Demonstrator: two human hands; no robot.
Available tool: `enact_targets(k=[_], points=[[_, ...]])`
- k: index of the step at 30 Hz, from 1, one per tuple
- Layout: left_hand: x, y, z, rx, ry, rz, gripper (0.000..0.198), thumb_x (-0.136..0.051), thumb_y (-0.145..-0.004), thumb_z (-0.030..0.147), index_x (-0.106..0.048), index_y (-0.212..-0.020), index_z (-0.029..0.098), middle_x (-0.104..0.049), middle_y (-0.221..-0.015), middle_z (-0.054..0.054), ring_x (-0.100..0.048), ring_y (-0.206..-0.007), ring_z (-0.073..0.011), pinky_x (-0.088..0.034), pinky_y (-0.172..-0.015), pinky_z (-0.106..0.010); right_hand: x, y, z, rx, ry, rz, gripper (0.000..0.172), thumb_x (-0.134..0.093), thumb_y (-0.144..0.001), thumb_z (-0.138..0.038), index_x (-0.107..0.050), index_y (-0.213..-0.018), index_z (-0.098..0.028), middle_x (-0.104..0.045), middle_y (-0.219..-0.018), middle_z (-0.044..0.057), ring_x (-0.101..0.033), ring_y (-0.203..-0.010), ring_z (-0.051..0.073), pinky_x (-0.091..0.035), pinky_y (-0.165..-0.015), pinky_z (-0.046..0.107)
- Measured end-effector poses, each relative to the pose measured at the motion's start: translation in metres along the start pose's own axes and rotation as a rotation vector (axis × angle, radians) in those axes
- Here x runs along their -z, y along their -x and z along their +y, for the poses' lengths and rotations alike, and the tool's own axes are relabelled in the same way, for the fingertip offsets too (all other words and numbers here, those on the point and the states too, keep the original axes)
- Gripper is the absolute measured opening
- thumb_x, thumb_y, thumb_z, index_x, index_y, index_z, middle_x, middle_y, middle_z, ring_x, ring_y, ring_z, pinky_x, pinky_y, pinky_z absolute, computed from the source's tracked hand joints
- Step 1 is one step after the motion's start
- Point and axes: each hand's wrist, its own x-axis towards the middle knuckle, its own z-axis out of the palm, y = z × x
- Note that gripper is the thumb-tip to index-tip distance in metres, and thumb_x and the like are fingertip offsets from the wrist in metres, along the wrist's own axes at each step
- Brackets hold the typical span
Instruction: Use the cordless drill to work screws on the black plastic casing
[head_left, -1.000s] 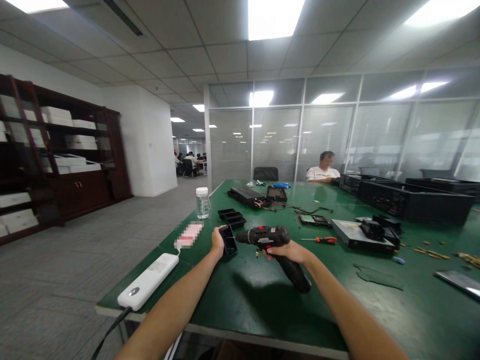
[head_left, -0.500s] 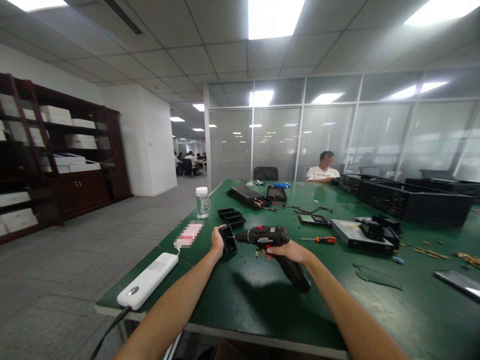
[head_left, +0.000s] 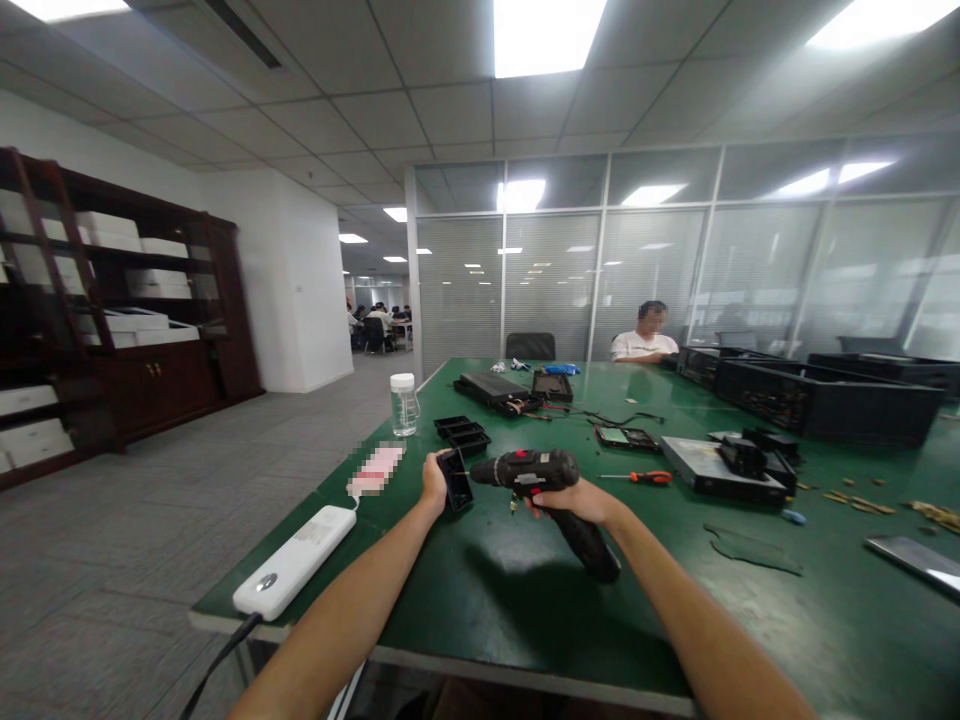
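My right hand (head_left: 559,502) is closed round the grip of a black and red cordless drill (head_left: 536,470), its chuck aimed left. A small black plastic tray (head_left: 459,485) with raised walls is tilted up on the table in front of the chuck. The fingers of my left hand (head_left: 433,482) grip its left side; part of them is hidden behind it. The drill's tip reaches the tray's open face, but I cannot tell whether it touches. Just behind lies another black tray (head_left: 465,436) with compartments.
On the green table (head_left: 420,600) stand a clear bottle (head_left: 404,408) and a white power strip (head_left: 296,560). To the right lie an orange screwdriver (head_left: 649,478), a silver-black device (head_left: 720,470) and large black cases (head_left: 832,405). A person (head_left: 645,335) sits at the far side.
Both hands, the drill and the tray stay nearly where they were. The view has shifted very slightly.
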Motion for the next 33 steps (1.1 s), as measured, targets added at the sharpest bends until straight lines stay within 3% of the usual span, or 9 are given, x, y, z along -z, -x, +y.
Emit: enact_targets(k=[33], points=[[0.0039, -0.0072, -0.0066, 0.031, -0.003, -0.050, 0.038, -0.039, -0.068, 0.041, -0.065, -0.078, 0.014, -0.064, -0.070, -0.005, -0.060, -0.066, -0.0197, -0.046, -0.069, -0.034, -0.0016, 0.0006, -0.0065, 0.003, 0.003, -0.004, 0.031, -0.061, -0.075, -0.040, -0.062, -0.085, -0.010, -0.060, -0.074, 0.005, -0.053, -0.071, 0.015, -0.042, -0.071, 0.029]])
